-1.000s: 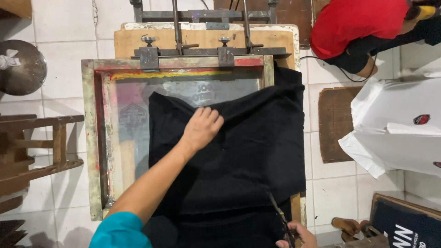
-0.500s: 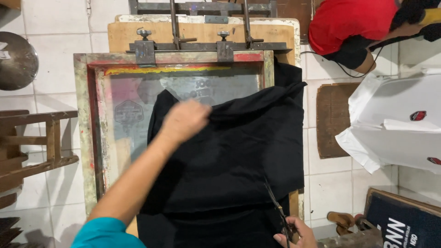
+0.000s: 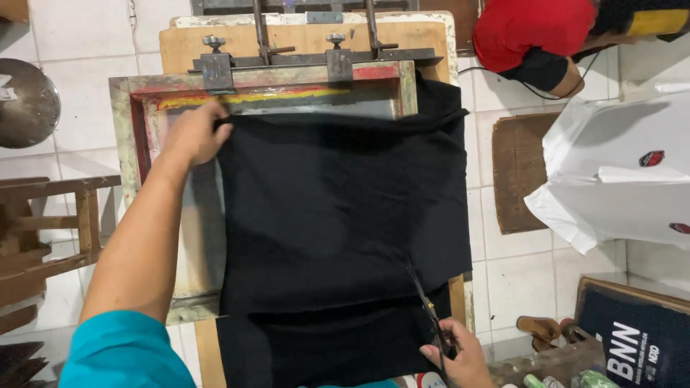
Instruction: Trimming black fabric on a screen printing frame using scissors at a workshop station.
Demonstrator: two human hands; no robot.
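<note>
A black cloth [image 3: 338, 215] lies spread over a wooden screen-printing frame [image 3: 129, 144] with red and yellow ink stains. My left hand [image 3: 192, 133] grips the cloth's far left corner, holding it against the top of the frame. At the bottom edge my right hand [image 3: 460, 356] holds dark scissors [image 3: 424, 302], whose blades rest on the cloth's near right part. The cloth hangs over the frame's right side.
Metal clamps [image 3: 215, 68] hold the frame to a wooden board [image 3: 302, 39]. A person in a red top [image 3: 539, 29] crouches at the far right. White shirts [image 3: 625, 172] lie on the tiled floor at right, a wooden rack [image 3: 43, 230] at left.
My left hand has moved from the cloth's middle to the far left corner, pulling the bunched cloth flat across the frame. The right hand has stayed near the bottom edge with the scissors.
</note>
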